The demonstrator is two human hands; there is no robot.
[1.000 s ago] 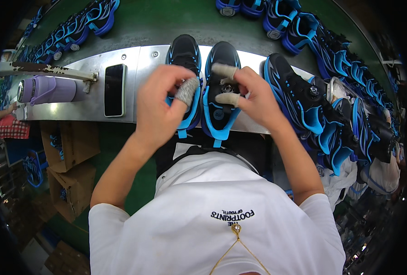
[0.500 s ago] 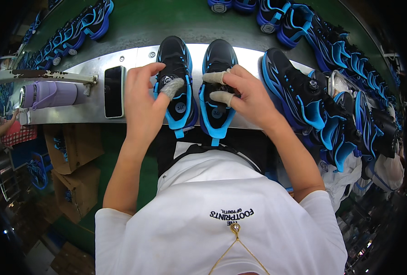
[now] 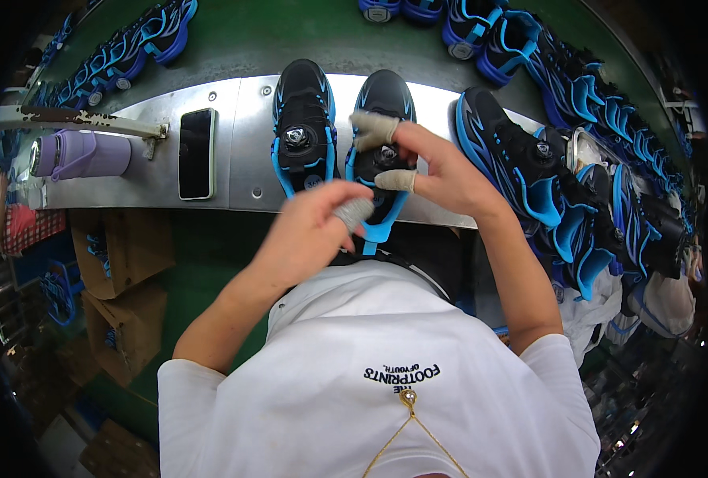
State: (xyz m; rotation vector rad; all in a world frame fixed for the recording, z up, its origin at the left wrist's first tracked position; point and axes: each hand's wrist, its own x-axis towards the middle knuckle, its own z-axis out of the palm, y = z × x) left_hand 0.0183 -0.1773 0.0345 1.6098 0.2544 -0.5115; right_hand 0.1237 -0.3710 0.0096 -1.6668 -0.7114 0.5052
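Two black sneakers with bright blue trim stand side by side, toes away from me. The left sneaker has its round lacing dial in full view, and neither hand is on it. Over the right sneaker my right hand spreads its thumb and fingers, covered by beige finger cots, on either side of the dial. Whether the fingertips press on the upper I cannot tell. My left hand, a grey cot on its thumb, is smeared by motion beside the right sneaker's heel and hides part of both heels.
The sneakers stand on a metal ledge with a phone and a purple bottle to the left. More sneakers crowd the right side. Behind runs a green belt carrying rows of shoes. Cardboard boxes stand lower left.
My left hand has left the left sneaker and moved right and toward me, to the right sneaker's heel. My right hand's thumb and fingers have spread farther apart around the dial.
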